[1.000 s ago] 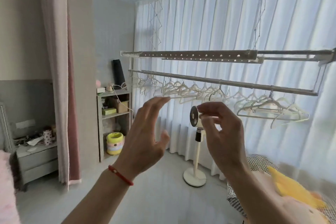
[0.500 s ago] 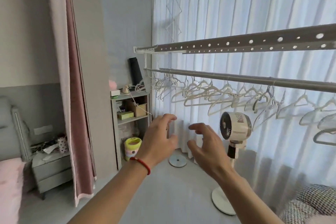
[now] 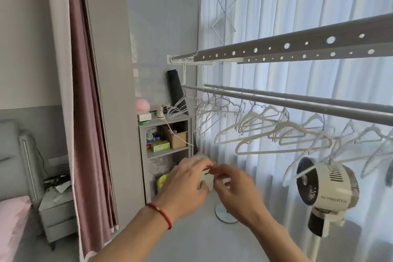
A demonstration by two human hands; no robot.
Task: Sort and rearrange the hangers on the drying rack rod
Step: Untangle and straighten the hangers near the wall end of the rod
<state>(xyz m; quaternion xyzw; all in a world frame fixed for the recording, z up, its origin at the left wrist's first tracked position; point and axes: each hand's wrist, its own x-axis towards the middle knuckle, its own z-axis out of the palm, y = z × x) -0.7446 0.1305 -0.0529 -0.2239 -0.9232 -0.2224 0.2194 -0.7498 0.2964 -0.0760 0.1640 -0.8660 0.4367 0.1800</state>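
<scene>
The drying rack rod [image 3: 297, 104] runs from the left end out to the right, with a second rod close behind it. Several pale hangers [image 3: 265, 132] hang along it, crowded and overlapping, and thin wire hangers [image 3: 180, 106] bunch at the left end. My left hand [image 3: 187, 183] and my right hand [image 3: 236, 189] are held together well below the rod, fingertips nearly touching, both blurred. A small pale rectangular shape [image 3: 205, 181] shows between them; whether it is held or lies behind them is unclear. Neither hand touches a hanger.
Two perforated bars [image 3: 297, 47] run above the rod. A white standing fan [image 3: 327, 185] stands at the right under the hangers, with a round base disc [image 3: 226, 212] on the floor. A grey shelf unit [image 3: 165, 121] sits left of the rack, with a pink curtain [image 3: 85, 112] further left.
My view has moved closer to the rack and turned left. Both hands dropped lower and came together, from spread apart to fingertips almost meeting.
</scene>
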